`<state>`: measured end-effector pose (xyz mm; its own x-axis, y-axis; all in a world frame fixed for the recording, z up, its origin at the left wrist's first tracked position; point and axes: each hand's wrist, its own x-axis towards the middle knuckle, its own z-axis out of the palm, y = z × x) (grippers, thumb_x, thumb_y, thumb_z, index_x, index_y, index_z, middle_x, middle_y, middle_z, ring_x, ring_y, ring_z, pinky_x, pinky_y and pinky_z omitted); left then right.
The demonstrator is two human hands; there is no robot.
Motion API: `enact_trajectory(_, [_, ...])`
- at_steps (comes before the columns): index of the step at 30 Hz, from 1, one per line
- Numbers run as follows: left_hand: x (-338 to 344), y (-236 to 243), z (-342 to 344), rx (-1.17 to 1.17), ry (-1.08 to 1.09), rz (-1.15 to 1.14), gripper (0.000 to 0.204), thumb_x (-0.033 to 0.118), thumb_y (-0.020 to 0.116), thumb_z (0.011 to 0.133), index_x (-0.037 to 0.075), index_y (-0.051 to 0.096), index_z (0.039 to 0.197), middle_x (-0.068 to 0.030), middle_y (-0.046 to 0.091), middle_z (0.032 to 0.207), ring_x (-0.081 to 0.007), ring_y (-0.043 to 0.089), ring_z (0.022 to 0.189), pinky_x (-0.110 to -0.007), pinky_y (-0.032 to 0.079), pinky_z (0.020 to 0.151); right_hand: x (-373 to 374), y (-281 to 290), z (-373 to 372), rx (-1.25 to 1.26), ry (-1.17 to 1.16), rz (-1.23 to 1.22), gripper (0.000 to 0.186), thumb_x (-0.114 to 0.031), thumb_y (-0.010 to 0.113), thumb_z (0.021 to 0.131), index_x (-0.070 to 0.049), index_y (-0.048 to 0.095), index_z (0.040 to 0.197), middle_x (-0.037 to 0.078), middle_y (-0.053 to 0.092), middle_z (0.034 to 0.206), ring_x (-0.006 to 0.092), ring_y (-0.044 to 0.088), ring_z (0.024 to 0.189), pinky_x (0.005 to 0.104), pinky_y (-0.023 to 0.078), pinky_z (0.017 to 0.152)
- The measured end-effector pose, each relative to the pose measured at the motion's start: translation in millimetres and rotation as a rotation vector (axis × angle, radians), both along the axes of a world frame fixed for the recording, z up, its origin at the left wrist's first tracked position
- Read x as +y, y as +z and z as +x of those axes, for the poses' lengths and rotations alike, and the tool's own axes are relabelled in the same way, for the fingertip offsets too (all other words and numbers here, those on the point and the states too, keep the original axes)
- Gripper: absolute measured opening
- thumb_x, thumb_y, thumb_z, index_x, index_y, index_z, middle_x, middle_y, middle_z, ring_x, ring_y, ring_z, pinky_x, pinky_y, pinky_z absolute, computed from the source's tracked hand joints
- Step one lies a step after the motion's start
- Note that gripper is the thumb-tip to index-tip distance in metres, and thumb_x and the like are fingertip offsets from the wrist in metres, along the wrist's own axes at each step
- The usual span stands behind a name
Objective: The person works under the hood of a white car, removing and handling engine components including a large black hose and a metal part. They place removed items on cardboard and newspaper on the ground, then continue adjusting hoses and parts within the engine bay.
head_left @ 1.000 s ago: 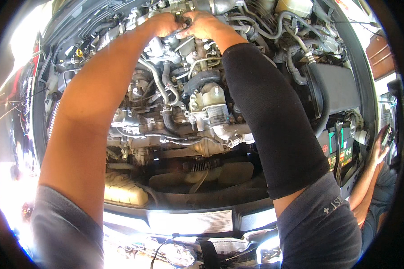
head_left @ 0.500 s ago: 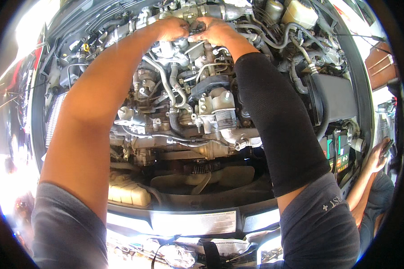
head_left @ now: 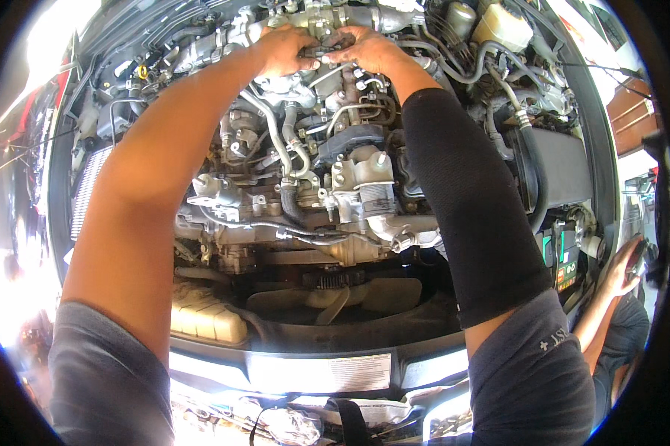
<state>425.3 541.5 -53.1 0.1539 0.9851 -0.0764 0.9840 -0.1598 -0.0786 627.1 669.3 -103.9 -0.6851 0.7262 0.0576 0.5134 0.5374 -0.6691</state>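
Observation:
Both my arms reach over an open engine bay to the far side of the engine [head_left: 361,182]. My left hand [head_left: 284,52] is closed in a pinch, thumb and fingertips meeting at a small dark part. Facing it, my right hand [head_left: 366,50] pinches at the same spot, its thumb and fingers curled inward. The small dark part [head_left: 321,53] shows only partly between the fingertips, so its kind cannot be told. Just beyond the hands runs a grey metal pipe [head_left: 357,18]. Metal lines and hoses [head_left: 272,130] lie on the near side of them.
A cooling fan [head_left: 335,297] and a yellowed plastic tank [head_left: 208,316] lie nearer me. On the right are a black box [head_left: 561,167], a battery [head_left: 565,256] and a pale reservoir [head_left: 502,28]. Another person's hand [head_left: 623,269] holds a dark object at the far right.
My hands have drawn slightly apart, the right one shifting a little rightward. The fingers of my left hand show more plainly now. The other person's hand has moved slightly.

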Motion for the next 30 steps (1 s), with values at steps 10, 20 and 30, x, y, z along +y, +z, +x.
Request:
enact_trajectory(10, [-17.6, -24.2, 11.6, -0.024, 0.056, 0.233, 0.066, 0.068, 0.056, 0.107, 0.022, 0.066, 0.153, -0.0101, 0.06, 0.161, -0.0341, 0.049, 0.151, -0.064, 0.028, 0.125, 12.9, 12.2, 23.9, 0.166, 0.065, -0.142, 0.077, -0.052, 0.1, 0.074, -0.015, 0.079, 0.138, 0.012, 0.076, 0.142, 0.0289, 0.072, 0.129, 0.04, 0.054, 0.114])
enact_trajectory(20, [-19.2, -30.6, 12.9, 0.014, 0.077, 0.322, 0.069, 0.071, 0.064, 0.101, 0.022, 0.068, 0.15, -0.0086, 0.066, 0.153, -0.0332, 0.052, 0.148, -0.062, 0.031, 0.126, 13.1, 27.5, 47.9, 0.41, -0.166, -0.356, 0.084, -0.05, 0.098, 0.076, -0.006, 0.072, 0.143, 0.018, 0.062, 0.158, 0.0378, 0.044, 0.157, 0.0568, 0.036, 0.127])
enact_trajectory(30, [-18.6, -30.3, 15.4, 0.003, 0.087, 0.309, 0.067, 0.068, 0.066, 0.101, 0.019, 0.071, 0.147, -0.0083, 0.068, 0.15, -0.0332, 0.053, 0.147, -0.062, 0.032, 0.125, -4.0, 53.0, 45.9, -0.271, 0.156, 0.01, 0.091, -0.065, 0.088, 0.083, -0.02, 0.065, 0.159, 0.022, 0.048, 0.171, 0.0418, 0.052, 0.152, 0.0536, 0.038, 0.13])
